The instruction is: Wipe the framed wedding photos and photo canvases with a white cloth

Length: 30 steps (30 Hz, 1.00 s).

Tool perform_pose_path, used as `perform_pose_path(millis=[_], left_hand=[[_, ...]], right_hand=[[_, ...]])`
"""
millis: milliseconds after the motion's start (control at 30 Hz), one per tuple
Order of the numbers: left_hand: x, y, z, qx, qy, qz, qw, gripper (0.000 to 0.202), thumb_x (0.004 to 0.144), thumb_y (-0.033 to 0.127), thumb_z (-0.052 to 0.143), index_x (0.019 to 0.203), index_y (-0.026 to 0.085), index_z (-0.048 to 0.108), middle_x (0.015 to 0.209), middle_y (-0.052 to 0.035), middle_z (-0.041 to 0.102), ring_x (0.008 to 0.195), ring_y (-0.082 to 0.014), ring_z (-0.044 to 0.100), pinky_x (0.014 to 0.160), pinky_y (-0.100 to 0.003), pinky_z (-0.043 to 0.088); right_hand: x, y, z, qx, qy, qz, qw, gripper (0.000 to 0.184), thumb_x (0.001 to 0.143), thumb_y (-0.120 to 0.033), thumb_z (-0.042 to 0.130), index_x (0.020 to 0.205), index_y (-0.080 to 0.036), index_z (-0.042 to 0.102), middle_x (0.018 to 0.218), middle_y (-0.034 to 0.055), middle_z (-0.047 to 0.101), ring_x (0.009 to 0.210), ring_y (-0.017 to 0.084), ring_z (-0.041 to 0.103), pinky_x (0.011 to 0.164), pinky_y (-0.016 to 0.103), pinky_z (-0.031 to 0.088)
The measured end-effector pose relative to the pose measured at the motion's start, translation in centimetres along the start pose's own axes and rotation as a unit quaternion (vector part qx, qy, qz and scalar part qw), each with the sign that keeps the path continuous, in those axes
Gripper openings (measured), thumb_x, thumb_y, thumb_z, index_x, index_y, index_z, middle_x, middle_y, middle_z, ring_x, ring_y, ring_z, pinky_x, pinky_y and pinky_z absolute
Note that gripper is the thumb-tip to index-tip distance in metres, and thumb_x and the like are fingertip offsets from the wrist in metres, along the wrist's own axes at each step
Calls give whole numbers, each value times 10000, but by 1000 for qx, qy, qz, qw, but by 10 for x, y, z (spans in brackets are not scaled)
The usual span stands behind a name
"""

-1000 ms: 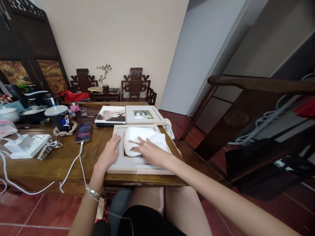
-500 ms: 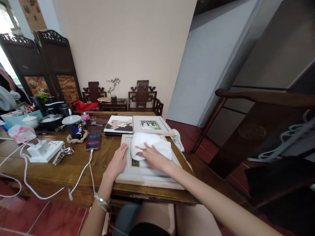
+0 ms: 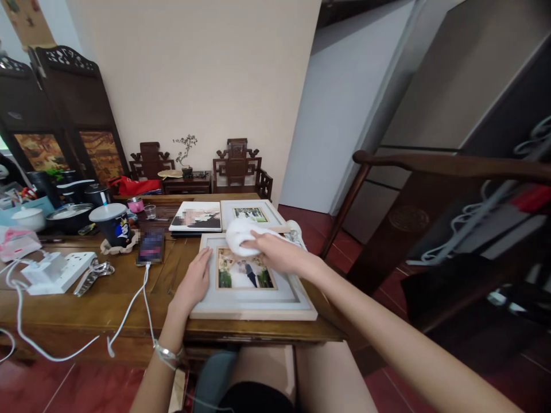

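Observation:
A light wood picture frame (image 3: 258, 314) lies flat near the table's front edge, with a wide pale mat around a small photo (image 3: 245, 272). My left hand (image 3: 196, 278) rests along its left side, the fingers stretched out over the rim. A bunched white cloth (image 3: 240, 236) sits at the frame's far edge, partly over it. My right hand (image 3: 275, 249) is closed on the cloth and covers part of the frame's upper right. Just beyond lies a second picture frame (image 3: 228, 212), its near side partly hidden by the cloth.
Left of the second frame is a photo board (image 3: 198, 217) on a dark thing. A phone (image 3: 150, 248) with a white cable, a lidded cup (image 3: 114, 226) and a power strip (image 3: 64, 272) occupy the table's left. A wooden chair (image 3: 400, 212) stands at right.
My right hand has moved the cloth away from me to the frame's far edge, uncovering the photo. The cloth is more bunched. My left hand stays on the left rim. The view has turned right.

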State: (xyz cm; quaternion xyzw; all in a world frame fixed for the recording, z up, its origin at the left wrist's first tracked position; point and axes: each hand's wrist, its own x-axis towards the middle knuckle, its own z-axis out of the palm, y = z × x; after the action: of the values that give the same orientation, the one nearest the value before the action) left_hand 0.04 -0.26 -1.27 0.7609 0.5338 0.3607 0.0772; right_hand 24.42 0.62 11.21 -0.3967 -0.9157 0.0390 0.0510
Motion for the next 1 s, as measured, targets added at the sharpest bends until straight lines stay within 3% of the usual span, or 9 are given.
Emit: perform_pose_path(millis=[67,200,367,467,700,867,933,1000], left_hand=[[1,3,-3,-9,4,0,1000,482,976,224,310,1425,104,437,1498,-179,450,1414,-234,400,1197,-439,279],[2,12,-10,-40,7,11,999,545,1023,379,263,1529,176,258,1602,-127,283,1484,-207,248,1218,-410,216],[4,20,-15,-59,-7,-13,998,624,1013,475,277,1555,179,185,1642,-105,148,1514,-236,92,1224,-436,168],[3,21,-15,-82,-5,-23,996,670,1000,538,273,1558,179,186,1642,-96,137,1515,-253,55,1224,-464,158],[2,22,-17,-92,-5,-28,995,697,992,559,195,1524,118,293,1596,-136,281,1485,-242,244,1225,-443,180],[5,17,-13,-12,-69,-28,997,577,967,457,355,1348,64,535,1461,-186,496,1449,-274,331,1205,-463,245],[5,14,-11,13,-81,-20,996,521,959,414,382,1294,69,583,1435,-184,526,1450,-279,328,1199,-469,257],[6,13,-10,27,-82,-16,996,497,959,388,388,1274,67,599,1430,-186,531,1448,-281,333,1196,-473,265]], right_hand=[[25,5,8,-34,22,10,999,541,816,36,457,1295,-158,618,1293,198,597,1265,328,528,986,455,459],[69,-4,32,-77,19,-36,996,401,895,-134,550,1292,-159,600,1438,199,487,1382,401,366,1035,589,398],[88,-33,54,-82,-10,-60,995,480,856,-8,471,1303,-147,577,1434,174,500,1356,385,392,1048,607,383],[74,-45,56,-85,-25,-73,993,474,823,29,450,1228,-147,622,1417,165,516,1290,347,464,1015,542,440],[0,-61,35,-37,-119,-183,975,422,802,4,507,1143,-160,692,1059,134,705,1111,292,593,911,394,484],[-41,-50,-2,44,-185,-119,975,553,783,23,468,1228,-221,686,1106,92,714,1046,233,633,868,309,481],[-41,-37,-13,58,-168,-93,980,583,763,43,443,1219,-220,692,1112,81,713,1032,216,635,847,288,479],[-32,-24,-19,43,-111,-62,991,587,749,60,430,1215,-190,686,1086,97,713,979,210,648,807,285,477]])
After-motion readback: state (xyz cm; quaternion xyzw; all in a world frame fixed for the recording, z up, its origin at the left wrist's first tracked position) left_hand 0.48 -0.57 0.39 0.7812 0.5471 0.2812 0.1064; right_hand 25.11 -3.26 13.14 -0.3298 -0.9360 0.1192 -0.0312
